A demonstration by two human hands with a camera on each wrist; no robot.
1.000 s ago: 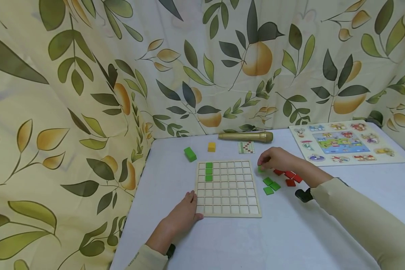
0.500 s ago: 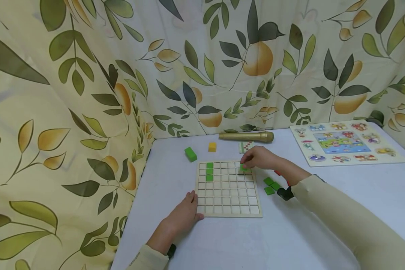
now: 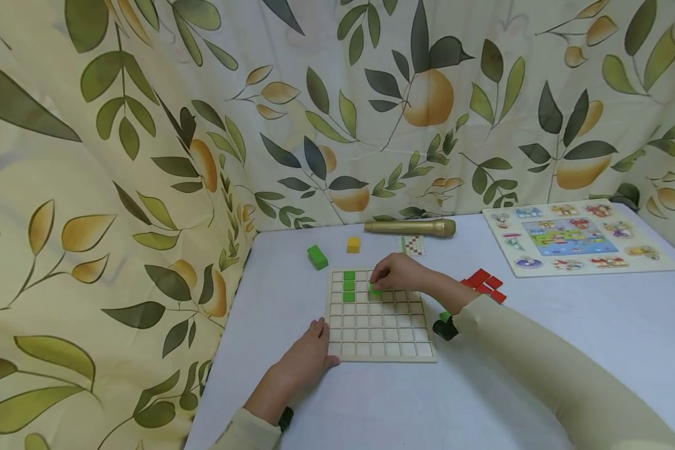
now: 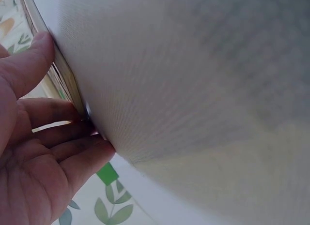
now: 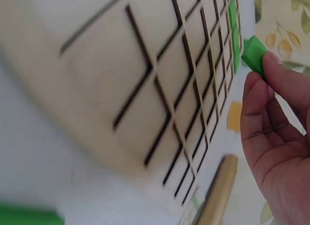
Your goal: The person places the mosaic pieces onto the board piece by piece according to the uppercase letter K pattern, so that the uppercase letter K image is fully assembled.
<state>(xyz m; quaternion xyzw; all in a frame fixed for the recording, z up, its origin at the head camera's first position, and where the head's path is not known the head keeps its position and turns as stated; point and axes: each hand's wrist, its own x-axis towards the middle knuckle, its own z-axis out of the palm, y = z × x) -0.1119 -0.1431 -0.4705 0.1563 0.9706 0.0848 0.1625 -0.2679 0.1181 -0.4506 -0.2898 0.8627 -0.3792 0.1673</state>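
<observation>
A wooden grid board point(image 3: 385, 334) lies on the white-covered table. Three green tiles point(image 3: 349, 285) fill part of one column near its far left. My left hand point(image 3: 306, 356) rests at the board's near left corner, fingers straight along the left edge and thumb touching the front edge. Above the upper part of the grid, my right hand point(image 3: 402, 273) pinches a green square tile point(image 5: 255, 54) between thumb and fingertips. The right wrist view shows this tile tilted and apart from the board. Other green tiles point(image 3: 445, 316) right of the board are mostly hidden by my sleeve.
Several red tiles point(image 3: 482, 279) lie right of the board. Behind it are a green block point(image 3: 317, 257), a yellow block point(image 3: 353, 245), a patterned card point(image 3: 412, 245) and a gold microphone point(image 3: 410, 228). A picture puzzle board point(image 3: 574, 240) occupies the back right, before a leaf-print curtain point(image 3: 292, 144).
My right hand has carried a green tile leftward from the table right of the board to above the grid. The red tiles have come back into view. My left hand stays in place.
</observation>
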